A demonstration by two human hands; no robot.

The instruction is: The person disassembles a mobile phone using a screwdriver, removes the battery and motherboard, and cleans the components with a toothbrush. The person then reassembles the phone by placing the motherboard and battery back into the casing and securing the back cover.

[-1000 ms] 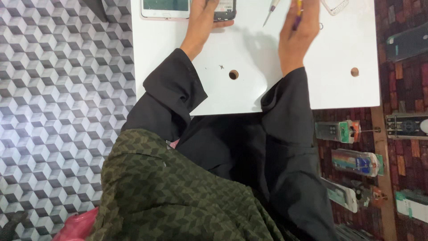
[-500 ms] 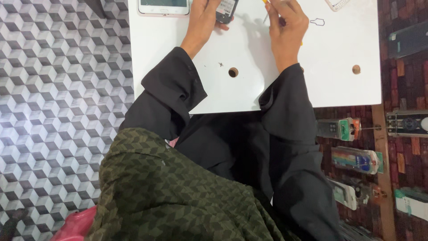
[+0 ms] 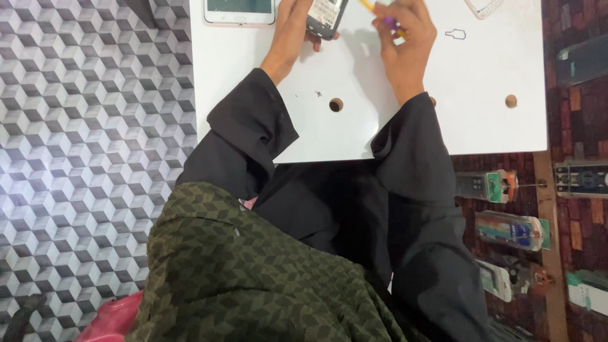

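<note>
Left hand: I see it grasping a dark phone, tilted, at the table's far edge.
Right hand: clenched on a yellow tool, tip just right of the phone.
White phone: flat, left of my left grip.

white phone with dark screen at table's top-left edge, dark phone with pale label in left hand, green and blue blister packs on floor right of table
</note>
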